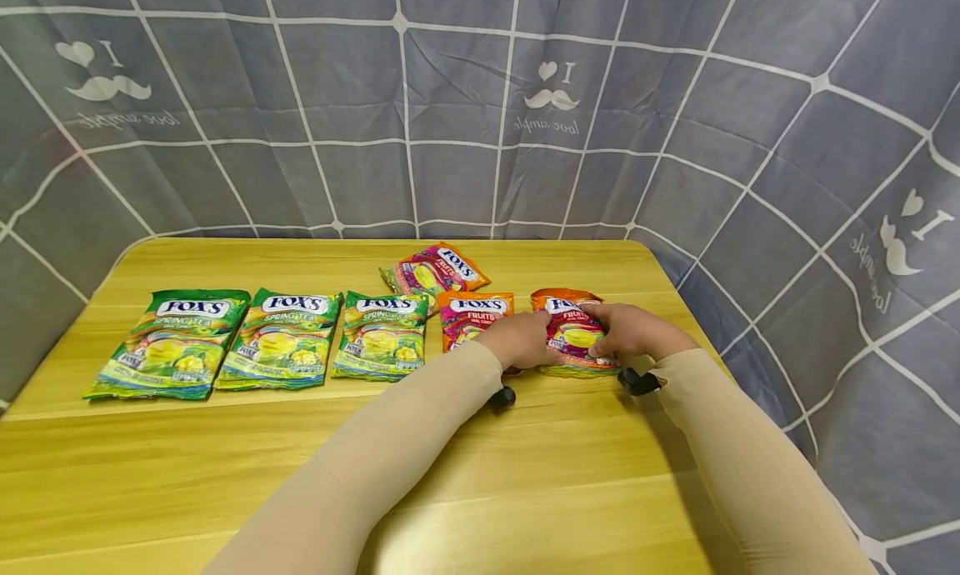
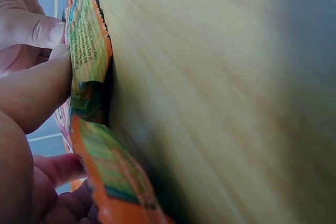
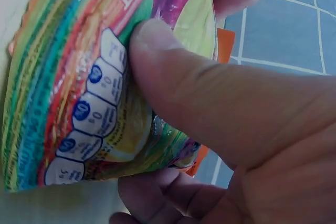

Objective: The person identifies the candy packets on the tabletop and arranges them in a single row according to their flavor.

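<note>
A red and purple FOX'S Fruits candy bag [image 1: 576,337] lies at the right of the table, with a hand at each side. The left hand [image 1: 522,340] holds its left edge, thumb at the lower front and fingers curled at the side. At the other side, the right hand [image 1: 637,332] grips the bag, its thumb [image 3: 173,66] over the printed front and fingers curled at the edge, partly hidden. Just left of it lies a second Fruits bag [image 1: 468,312], partly covered by the left hand. In the left wrist view, the candy bag's edge [image 2: 89,35] shows beside the fingers.
Three green FOX'S Spring Tea bags [image 1: 168,346] [image 1: 279,342] [image 1: 381,337] lie in a row on the left. Another Fruits bag [image 1: 435,273] lies tilted behind the row. A grey checked curtain [image 1: 457,100] surrounds the wooden table [image 1: 450,475] at the back and sides.
</note>
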`<state>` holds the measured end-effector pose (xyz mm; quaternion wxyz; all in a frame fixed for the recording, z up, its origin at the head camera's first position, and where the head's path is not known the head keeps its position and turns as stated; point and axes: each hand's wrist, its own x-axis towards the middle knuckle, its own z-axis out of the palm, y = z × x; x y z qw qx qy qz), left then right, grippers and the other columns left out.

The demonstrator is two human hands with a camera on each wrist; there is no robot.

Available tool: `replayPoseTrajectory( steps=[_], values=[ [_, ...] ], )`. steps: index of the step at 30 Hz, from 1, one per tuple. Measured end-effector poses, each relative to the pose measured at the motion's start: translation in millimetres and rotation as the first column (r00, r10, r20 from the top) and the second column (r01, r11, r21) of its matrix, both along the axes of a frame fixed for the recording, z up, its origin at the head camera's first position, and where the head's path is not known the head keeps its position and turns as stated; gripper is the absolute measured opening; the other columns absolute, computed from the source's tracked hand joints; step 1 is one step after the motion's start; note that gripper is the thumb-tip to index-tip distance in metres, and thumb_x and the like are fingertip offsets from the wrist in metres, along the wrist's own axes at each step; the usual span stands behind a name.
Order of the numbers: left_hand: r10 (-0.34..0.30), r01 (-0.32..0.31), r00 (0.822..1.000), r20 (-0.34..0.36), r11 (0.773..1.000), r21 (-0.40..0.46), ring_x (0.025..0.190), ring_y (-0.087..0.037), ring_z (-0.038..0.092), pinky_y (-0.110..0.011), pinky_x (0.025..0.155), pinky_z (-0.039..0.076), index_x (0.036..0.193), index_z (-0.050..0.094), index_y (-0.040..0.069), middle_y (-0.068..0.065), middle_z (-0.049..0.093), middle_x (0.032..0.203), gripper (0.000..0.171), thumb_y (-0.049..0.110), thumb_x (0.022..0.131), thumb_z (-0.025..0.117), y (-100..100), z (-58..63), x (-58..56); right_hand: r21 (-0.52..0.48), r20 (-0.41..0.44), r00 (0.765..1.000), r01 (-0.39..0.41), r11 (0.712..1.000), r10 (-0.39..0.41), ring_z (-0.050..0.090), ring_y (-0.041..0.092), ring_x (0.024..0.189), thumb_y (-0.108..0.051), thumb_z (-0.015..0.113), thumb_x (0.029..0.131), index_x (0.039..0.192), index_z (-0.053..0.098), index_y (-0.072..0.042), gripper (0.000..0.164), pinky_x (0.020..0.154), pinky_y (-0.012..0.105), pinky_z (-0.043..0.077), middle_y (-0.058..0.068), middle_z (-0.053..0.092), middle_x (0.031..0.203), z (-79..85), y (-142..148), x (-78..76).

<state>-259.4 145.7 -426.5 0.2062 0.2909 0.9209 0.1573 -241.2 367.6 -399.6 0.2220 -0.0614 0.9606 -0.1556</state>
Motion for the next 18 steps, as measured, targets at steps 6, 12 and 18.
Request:
replayPoseTrajectory(
  steps=[6, 12, 18],
  values=[
    [0.017, -0.017, 1.0, 0.006, 1.0, 0.002, 0.145, -0.026, 0.054, -0.043, 0.119, 0.045, 0.165, 0.035, 0.012, -0.011, 0.053, 0.16, 0.09, 0.061, 0.097, 0.068, -1, 0.0, 1.1, -0.002, 0.013, 0.999, -0.039, 0.999, 0.039, 0.053, 0.046, 0.132, -0.021, 0.08, 0.094, 0.165, 0.035, -0.009, 0.085, 0.118, 0.062, 0.04, 0.033, 0.051, 0.152, 0.4, 0, -3.2],
    [0.034, -0.034, 0.999, 0.009, 0.999, 0.011, 0.143, -0.026, 0.056, -0.043, 0.118, 0.046, 0.165, 0.035, 0.011, -0.011, 0.053, 0.159, 0.09, 0.061, 0.097, 0.067, 0, -1.5, 2.2, -0.045, 0.023, 0.998, -0.051, 0.998, 0.052, 0.054, 0.042, 0.127, -0.02, 0.081, 0.092, 0.165, 0.034, -0.011, 0.087, 0.114, 0.058, 0.043, 0.033, 0.05, 0.152, -5.3, 7, -9.3],
    [0.048, -0.048, 0.999, -0.008, 0.999, 0.004, 0.141, -0.027, 0.057, -0.044, 0.117, 0.048, 0.165, 0.034, 0.011, -0.011, 0.054, 0.159, 0.093, 0.063, 0.096, 0.067, 1, -1.6, 3.8, -0.115, 0.052, 0.998, -0.033, 0.993, 0.039, 0.05, 0.043, 0.129, -0.022, 0.081, 0.092, 0.166, 0.032, -0.013, 0.09, 0.116, 0.059, 0.04, 0.035, 0.045, 0.155, -9.8, 16, -13.4]
  ],
)
